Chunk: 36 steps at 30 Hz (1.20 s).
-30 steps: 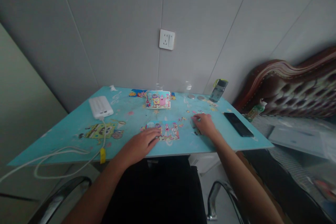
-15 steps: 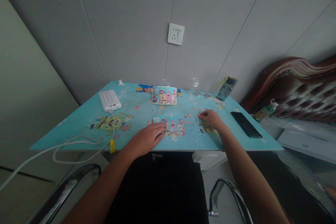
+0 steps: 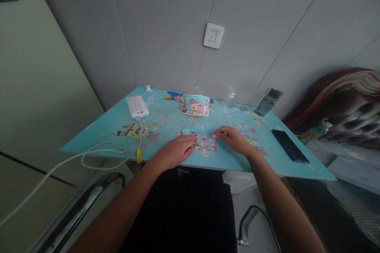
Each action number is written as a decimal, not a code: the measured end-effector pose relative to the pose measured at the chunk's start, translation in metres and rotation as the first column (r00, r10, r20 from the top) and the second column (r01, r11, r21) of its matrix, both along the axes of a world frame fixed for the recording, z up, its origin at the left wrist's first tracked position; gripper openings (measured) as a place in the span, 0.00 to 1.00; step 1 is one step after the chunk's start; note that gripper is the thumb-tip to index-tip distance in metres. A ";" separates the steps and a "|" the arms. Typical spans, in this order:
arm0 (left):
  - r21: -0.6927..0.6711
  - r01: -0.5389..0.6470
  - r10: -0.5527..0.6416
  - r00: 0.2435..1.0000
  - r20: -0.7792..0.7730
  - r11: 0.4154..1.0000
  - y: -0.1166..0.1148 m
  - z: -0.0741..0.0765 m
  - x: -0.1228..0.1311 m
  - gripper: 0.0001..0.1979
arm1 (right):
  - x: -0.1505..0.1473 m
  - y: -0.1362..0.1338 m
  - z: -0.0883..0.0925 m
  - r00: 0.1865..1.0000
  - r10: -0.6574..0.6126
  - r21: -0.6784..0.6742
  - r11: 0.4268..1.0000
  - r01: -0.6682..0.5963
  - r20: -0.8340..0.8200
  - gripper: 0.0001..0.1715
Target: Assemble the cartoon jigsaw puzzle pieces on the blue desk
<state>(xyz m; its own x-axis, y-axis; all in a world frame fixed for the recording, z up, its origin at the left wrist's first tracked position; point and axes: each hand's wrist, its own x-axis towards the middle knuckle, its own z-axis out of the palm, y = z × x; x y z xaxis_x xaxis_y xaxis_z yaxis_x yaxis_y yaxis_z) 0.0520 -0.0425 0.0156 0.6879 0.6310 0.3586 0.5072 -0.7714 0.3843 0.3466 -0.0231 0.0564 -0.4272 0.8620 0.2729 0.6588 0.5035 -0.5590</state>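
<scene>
A small cartoon jigsaw puzzle (image 3: 204, 142), partly assembled, lies flat near the table's front edge. My left hand (image 3: 175, 152) rests open over its left side, fingers stretched out flat and covering its lower left part. At the puzzle's upper right corner, my right hand (image 3: 233, 139) pinches a small pinkish puzzle piece (image 3: 213, 135) between thumb and fingertips; much of the piece is hidden. Behind the puzzle, a picture card (image 3: 195, 105) with the same cartoon scene leans upright. Several loose puzzle pieces (image 3: 244, 131) are scattered just beyond my right hand.
On the left, a white power bank (image 3: 137, 106) has a white cable (image 3: 101, 150) trailing over the front edge. A black phone (image 3: 289, 146) lies at the right. A dark bottle (image 3: 268, 102) and two round discs (image 3: 244, 109) are at the back right of the blue table (image 3: 166, 126).
My right hand has moved left from the loose pieces to the puzzle's right corner, bringing a small piece. My left hand stays on the puzzle. The camera view has shifted slightly.
</scene>
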 end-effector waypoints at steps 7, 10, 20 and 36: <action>0.001 -0.002 0.002 1.000 0.007 1.000 -0.001 0.001 0.001 0.17 | -0.019 0.013 -0.012 0.981 0.140 0.093 0.984 -0.153 0.133 0.14; 0.000 0.002 -0.002 1.000 0.010 1.000 -0.001 0.001 0.001 0.16 | -0.015 0.016 -0.019 0.998 0.034 0.141 0.989 -0.041 0.053 0.14; -0.007 0.004 -0.004 1.000 0.013 1.000 0.001 -0.001 0.000 0.16 | -0.009 -0.001 -0.027 0.997 -0.077 0.087 0.993 0.075 0.018 0.12; 0.005 0.002 -0.002 1.000 0.011 1.000 0.001 -0.002 0.001 0.15 | -0.018 0.003 -0.032 0.998 0.001 0.131 0.991 -0.009 0.058 0.11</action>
<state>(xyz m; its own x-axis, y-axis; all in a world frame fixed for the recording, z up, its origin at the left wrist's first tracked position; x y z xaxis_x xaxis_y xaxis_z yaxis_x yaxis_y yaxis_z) 0.0533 -0.0420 0.0136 0.6850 0.6279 0.3695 0.5018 -0.7743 0.3855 0.3286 -0.0204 0.0242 -0.4497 0.8181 0.3583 0.6852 0.5734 -0.4492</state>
